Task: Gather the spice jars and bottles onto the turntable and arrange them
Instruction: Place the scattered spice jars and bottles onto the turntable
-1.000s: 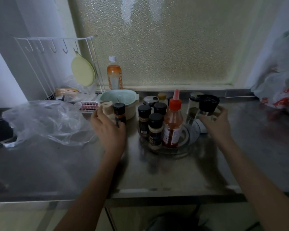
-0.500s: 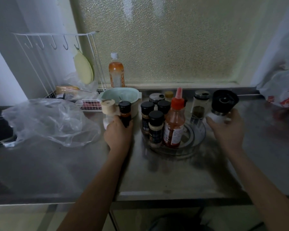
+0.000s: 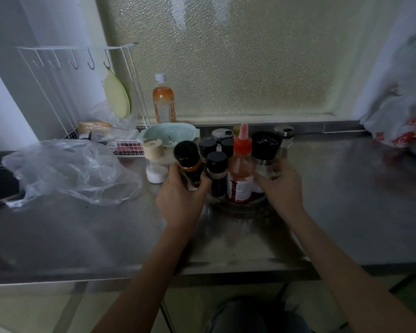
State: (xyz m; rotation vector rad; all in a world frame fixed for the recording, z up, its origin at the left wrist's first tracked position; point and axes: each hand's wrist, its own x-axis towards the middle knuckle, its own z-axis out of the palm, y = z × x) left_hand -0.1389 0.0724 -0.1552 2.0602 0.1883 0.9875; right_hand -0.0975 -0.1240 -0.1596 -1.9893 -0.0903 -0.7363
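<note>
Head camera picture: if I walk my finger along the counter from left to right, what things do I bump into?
Crumpled clear plastic bag → jar with a beige lid → left hand holding a black-capped bottle → red-capped sauce bottle → right hand holding a glass grinder → red-and-white bag.

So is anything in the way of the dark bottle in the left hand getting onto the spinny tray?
Yes. The black-capped spice jar and the red-capped sauce bottle crowd the near left side of the clear round turntable, right beside the dark black-capped bottle in the left hand. Free space isn't clearly visible.
</note>
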